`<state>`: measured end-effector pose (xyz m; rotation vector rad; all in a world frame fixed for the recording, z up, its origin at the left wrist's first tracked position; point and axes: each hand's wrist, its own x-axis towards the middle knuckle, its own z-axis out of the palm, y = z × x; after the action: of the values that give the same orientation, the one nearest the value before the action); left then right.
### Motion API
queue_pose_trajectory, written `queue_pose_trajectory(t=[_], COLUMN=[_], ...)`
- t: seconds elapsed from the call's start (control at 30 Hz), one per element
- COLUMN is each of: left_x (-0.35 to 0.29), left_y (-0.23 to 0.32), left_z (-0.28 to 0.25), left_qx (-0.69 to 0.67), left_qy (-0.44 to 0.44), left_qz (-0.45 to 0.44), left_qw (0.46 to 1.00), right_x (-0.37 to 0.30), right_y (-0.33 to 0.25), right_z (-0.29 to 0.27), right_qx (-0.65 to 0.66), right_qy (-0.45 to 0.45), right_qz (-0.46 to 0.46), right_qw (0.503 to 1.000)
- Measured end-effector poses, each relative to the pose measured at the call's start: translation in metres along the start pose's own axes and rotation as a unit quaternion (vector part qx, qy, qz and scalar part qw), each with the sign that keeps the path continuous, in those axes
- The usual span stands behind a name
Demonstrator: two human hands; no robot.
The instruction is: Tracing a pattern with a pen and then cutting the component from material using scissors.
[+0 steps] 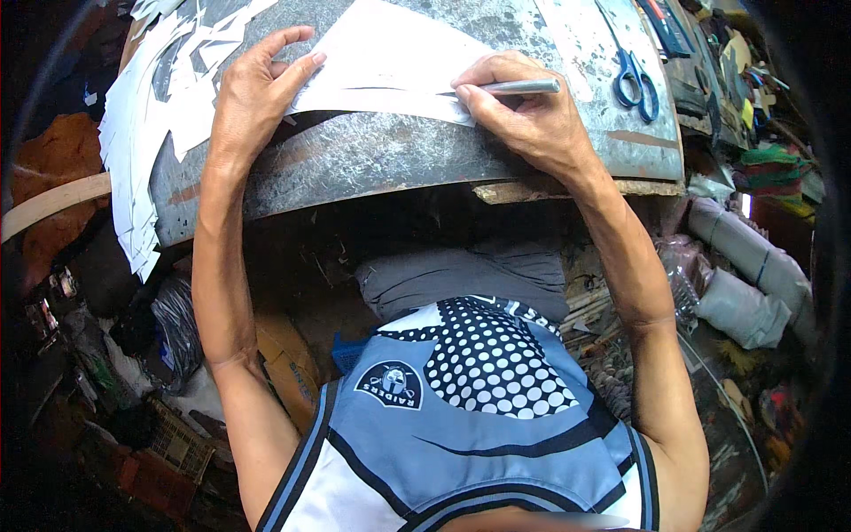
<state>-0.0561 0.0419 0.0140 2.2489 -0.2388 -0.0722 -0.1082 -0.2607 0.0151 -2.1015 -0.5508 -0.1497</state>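
Observation:
A white paper sheet [390,53] lies on the worn grey metal tabletop [355,155], its near edge close to the table's front. A thin dark line runs across its lower part. My right hand [527,106] is closed round a silver pen-shaped tool [523,87], resting on the sheet's right side. Fingers hide the tool's tip, so I cannot tell if it is a pen or a blade. At the sheet's left edge is my left hand [257,89], thumb and forefinger apart and nothing gripped. Whether the thumb touches the paper is unclear.
White paper offcuts [142,133] pile up on the table's left side and hang over its edge. Blue-handled scissors [636,84] lie at the right. Wrapped rolls [749,248] and mixed clutter fill the floor at the right. A wooden strip [58,204] juts out at the left.

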Motion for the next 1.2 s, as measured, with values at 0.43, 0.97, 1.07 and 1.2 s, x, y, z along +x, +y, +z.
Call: queue_pose_trajectory(t=[0.43, 0.97, 1.07, 1.2], left_x=[0.001, 0.033, 0.03, 0.027], left_y=[-0.004, 0.028, 0.037, 0.042], left_z=[0.0, 0.036, 0.051, 0.051], left_qx=[0.005, 0.152, 0.169, 0.188], left_qy=[0.002, -0.008, -0.04, -0.063], left_qz=[0.006, 0.276, 0.275, 0.267], left_qw=[1.0, 0.949, 0.946, 0.943], right_x=[0.002, 0.002, 0.002, 0.002], right_y=[-0.002, -0.004, -0.003, -0.005], right_z=[0.002, -0.001, 0.0, -0.002], right_qx=[-0.025, -0.028, -0.027, -0.029], right_qy=[0.008, 0.002, 0.004, 0.017], right_qz=[-0.026, -0.028, -0.028, -0.051], right_qw=[0.999, 0.999, 0.999, 0.998])
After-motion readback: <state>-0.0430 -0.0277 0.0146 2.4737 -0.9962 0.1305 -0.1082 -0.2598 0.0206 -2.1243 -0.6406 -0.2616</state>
